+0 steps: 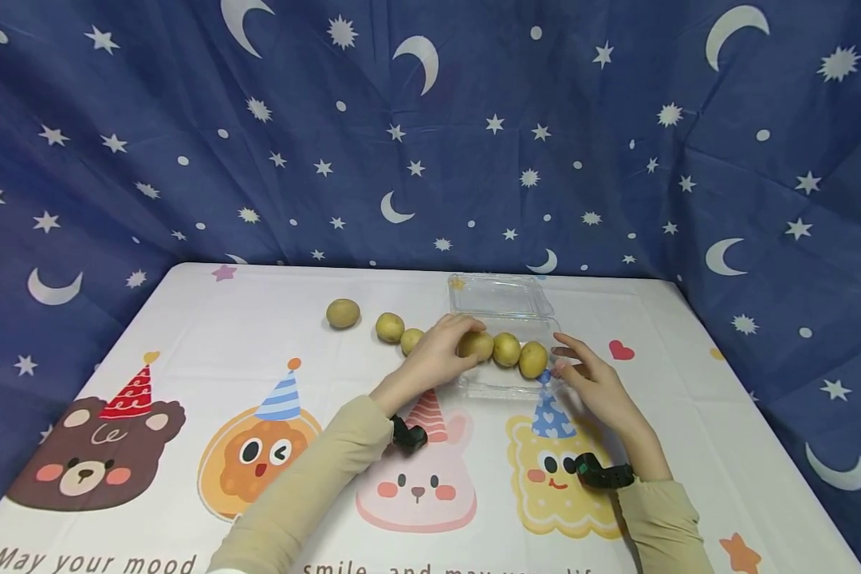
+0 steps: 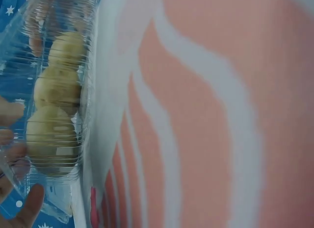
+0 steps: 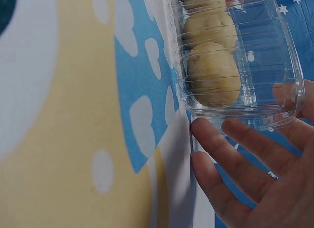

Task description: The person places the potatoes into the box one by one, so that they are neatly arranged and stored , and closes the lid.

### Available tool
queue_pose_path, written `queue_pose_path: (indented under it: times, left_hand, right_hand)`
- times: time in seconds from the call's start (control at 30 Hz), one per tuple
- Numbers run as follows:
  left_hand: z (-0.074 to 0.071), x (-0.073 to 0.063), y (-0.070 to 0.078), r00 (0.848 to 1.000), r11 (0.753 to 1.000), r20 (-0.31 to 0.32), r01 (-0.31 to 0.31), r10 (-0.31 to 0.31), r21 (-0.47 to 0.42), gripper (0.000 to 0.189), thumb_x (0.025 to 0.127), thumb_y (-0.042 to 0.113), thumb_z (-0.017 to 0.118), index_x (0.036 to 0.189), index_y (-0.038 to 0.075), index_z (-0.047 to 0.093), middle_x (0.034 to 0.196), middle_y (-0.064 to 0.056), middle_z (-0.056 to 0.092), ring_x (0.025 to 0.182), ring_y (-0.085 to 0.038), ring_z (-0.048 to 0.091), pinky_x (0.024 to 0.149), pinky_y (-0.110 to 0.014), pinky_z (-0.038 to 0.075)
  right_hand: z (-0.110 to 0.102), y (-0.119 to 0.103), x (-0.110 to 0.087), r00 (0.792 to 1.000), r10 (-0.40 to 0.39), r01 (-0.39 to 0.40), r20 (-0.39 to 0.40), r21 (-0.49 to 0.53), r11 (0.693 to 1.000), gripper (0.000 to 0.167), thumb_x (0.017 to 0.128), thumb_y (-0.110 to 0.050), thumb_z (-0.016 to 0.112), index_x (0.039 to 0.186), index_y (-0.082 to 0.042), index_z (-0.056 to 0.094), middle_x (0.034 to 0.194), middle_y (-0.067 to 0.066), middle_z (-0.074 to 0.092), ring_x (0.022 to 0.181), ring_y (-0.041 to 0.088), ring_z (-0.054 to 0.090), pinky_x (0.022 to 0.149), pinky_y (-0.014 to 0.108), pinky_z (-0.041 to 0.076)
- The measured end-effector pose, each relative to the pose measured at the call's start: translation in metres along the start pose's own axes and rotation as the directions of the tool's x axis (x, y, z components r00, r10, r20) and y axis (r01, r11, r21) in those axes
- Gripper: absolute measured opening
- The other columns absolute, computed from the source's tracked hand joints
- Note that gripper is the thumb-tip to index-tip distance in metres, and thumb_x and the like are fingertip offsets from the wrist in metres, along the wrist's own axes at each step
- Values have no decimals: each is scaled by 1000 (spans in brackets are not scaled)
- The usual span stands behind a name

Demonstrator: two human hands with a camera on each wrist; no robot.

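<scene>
A clear plastic clamshell box point(image 1: 502, 391) lies with its lid folded back, holding three potatoes point(image 1: 506, 350) in a row. My left hand point(image 1: 441, 351) is at the box's left end, fingers and thumb around the leftmost potato point(image 1: 477, 346). In the left wrist view this potato point(image 2: 51, 139) shows through the ribbed wall, and the left fingers point(image 2: 10, 113) are partly cut off by the frame edge. My right hand point(image 1: 591, 379) touches the box's right end, beside the rightmost potato point(image 3: 214, 75). Its fingers point(image 3: 235, 164) are spread and mostly straight in the right wrist view.
Left of the box a brown potato point(image 1: 343, 313), a yellow potato point(image 1: 390, 328) and another potato point(image 1: 412, 342), partly behind my left hand, lie on the white printed tablecloth point(image 1: 258, 319). The box's lid point(image 1: 502, 295) rests toward the back. A blue star-patterned curtain point(image 1: 430, 159) hangs behind.
</scene>
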State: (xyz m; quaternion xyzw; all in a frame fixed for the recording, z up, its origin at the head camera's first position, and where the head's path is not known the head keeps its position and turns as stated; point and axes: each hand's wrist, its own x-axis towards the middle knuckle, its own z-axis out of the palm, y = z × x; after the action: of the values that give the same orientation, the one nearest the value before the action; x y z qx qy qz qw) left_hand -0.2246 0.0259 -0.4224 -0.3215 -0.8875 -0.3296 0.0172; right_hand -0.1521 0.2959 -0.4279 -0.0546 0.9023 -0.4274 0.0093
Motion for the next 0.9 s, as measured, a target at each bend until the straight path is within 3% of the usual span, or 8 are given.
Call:
queue_pose_path:
  times: [0.3, 0.5, 0.7, 0.9]
  left_hand:
    - [-6, -14, 4, 999, 995, -50, -6, 1, -103, 42, 86, 19, 70, 125, 11, 59, 127, -3, 62, 117, -19, 56, 101, -35, 46]
    - [-12, -20, 3, 995, 964, -83, 32, -56, -262, 40, 86, 14, 69, 125, 9, 59, 123, -8, 63, 116, -22, 56, 92, -39, 52]
    - [-22, -24, -5, 979, 945, -155, 77, -132, -317, 38, 86, 12, 69, 123, 8, 61, 122, -9, 64, 110, -26, 59, 83, -36, 53]
    - [-36, -32, -17, 958, 905, -206, 99, -199, -413, 36, 87, 8, 66, 122, 3, 60, 121, -15, 62, 106, -33, 61, 83, -33, 55]
  right_hand:
    - [0, -1, 0, 1000, 7, -7, 2, -5, 1000, 50, 101, -20, 49, 148, -13, 34, 134, 23, 55, 100, 34, 66, 96, 55, 47]
    - [-1, -1, -2, 1000, 24, -24, 4, -11, 1000, 51, 101, -22, 48, 149, -14, 34, 135, 23, 53, 102, 34, 65, 98, 58, 45]
    - [-1, -2, -3, 1000, 19, -19, 4, -10, 1000, 51, 101, -23, 48, 149, -14, 33, 135, 22, 54, 102, 33, 66, 97, 56, 46]
    - [0, -2, -2, 1000, 18, -18, 10, -11, 1000, 51, 101, -23, 48, 149, -15, 33, 135, 23, 53, 103, 34, 65, 98, 57, 45]
